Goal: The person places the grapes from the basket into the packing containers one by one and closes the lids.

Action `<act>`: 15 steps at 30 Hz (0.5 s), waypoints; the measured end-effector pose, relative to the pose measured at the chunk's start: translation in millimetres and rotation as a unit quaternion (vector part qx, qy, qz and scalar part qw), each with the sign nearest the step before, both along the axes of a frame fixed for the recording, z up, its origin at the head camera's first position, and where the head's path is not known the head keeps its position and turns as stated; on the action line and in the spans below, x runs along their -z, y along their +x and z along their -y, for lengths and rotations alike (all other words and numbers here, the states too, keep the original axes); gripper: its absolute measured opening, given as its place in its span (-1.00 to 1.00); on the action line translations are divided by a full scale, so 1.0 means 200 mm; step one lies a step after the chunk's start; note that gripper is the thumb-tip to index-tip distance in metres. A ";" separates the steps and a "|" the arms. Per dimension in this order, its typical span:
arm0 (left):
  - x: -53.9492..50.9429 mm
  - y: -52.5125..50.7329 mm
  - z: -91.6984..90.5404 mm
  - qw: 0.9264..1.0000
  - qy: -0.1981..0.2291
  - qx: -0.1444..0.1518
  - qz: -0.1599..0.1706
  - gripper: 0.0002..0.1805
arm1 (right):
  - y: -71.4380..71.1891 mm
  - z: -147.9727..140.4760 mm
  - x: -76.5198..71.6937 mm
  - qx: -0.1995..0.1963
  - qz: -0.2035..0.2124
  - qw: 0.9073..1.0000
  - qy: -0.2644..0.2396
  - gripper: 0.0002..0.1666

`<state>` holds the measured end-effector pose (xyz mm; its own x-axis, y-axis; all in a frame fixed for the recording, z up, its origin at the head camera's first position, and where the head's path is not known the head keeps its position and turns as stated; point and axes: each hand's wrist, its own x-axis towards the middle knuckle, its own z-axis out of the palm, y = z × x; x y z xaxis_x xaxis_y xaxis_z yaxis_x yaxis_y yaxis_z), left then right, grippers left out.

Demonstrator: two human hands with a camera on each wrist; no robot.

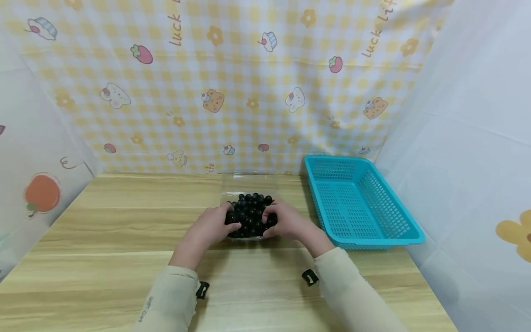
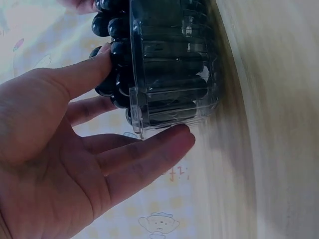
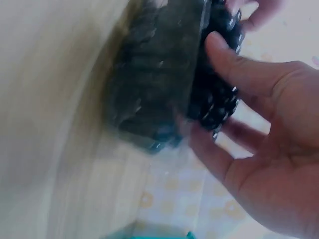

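A heaped bunch of black grapes fills a clear plastic box on the table. At the bunch's left edge is my left hand; its thumb and index finger grip the outer grapes, and the other fingers extend along the box's side. On the opposite edge my right hand curls its thumb and fingers round the grapes. Behind the heap the box's transparent lid stands raised. The right wrist view is blurred, and the bunch's underside is hidden inside the box.
A blue perforated plastic basket stands on the right side of the wooden table. A yellow checked cloth with cartoon prints hangs along the table's back edge. White sheets border the sides.
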<state>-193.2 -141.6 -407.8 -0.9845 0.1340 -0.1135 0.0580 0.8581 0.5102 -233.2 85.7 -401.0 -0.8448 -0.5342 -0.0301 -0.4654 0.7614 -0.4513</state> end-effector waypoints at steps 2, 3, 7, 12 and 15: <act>0.00 0.01 -0.01 1.000 -0.004 0.005 0.004 -0.34 | 0.00 -0.02 0.01 0.000 0.002 1.000 -0.010 -0.65; -0.01 0.01 -0.01 1.000 -0.006 0.008 0.005 -0.33 | 0.01 -0.02 0.02 -0.001 0.001 1.000 -0.011 -0.66; -0.01 0.02 0.00 1.000 -0.010 0.015 -0.001 -0.33 | 0.01 -0.04 0.04 -0.007 0.003 1.000 -0.024 -0.69; -0.02 0.02 0.03 1.000 -0.003 0.027 0.001 -0.30 | 0.01 -0.07 0.01 -0.008 0.037 0.999 -0.031 -0.78; -0.01 0.02 0.05 0.999 0.007 0.035 0.021 -0.20 | 0.02 -0.09 -0.03 0.005 0.060 0.998 -0.030 -0.76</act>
